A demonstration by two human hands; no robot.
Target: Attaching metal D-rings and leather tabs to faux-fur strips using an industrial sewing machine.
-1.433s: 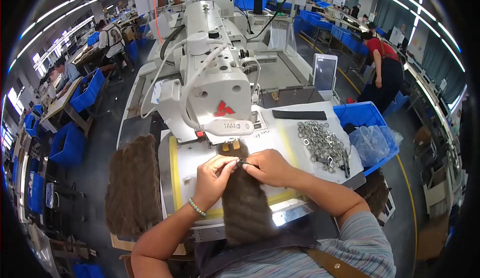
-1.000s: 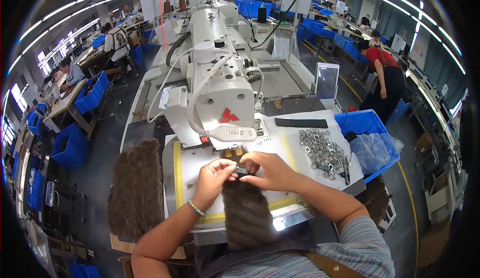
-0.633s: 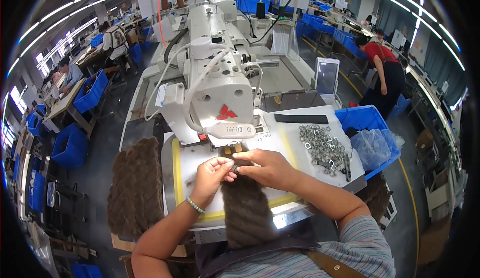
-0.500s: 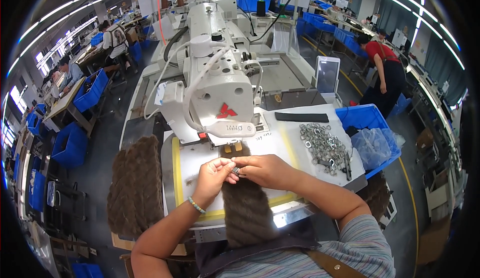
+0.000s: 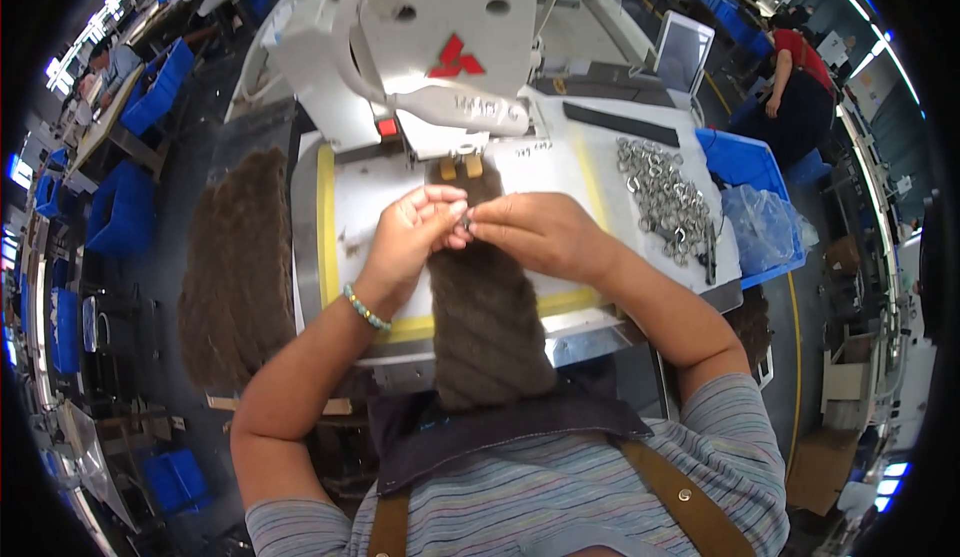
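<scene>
A strip of brown fur (image 5: 490, 327) runs from beneath the sewing machine's head (image 5: 450, 77) toward me, over a white work plate (image 5: 375, 227) edged with yellow tape. Above this strip my fingertips meet. My left hand (image 5: 410, 237) pinches a small dark metal fitting (image 5: 466, 222), its exact shape mostly covered by the fingers. From the other side my right hand (image 5: 545, 232) grips the same fitting between thumb and fingers. Two tan blocks (image 5: 461, 169) sit on the strip's far end, just beyond my hands.
To the right lie a heap of metal rings and hooks (image 5: 665, 197), a dark slim tool (image 5: 711, 254) and a black strip (image 5: 620, 125). Beyond them stands a blue bin (image 5: 745, 162) with clear plastic. Stacked brown fur (image 5: 240, 267) is at the left. A person in red (image 5: 800, 67) bends over, far right.
The view has tilted downward, so the machine and hands appear higher in the picture. Both hands stay together, still pinching the small metal fitting above the fur.
</scene>
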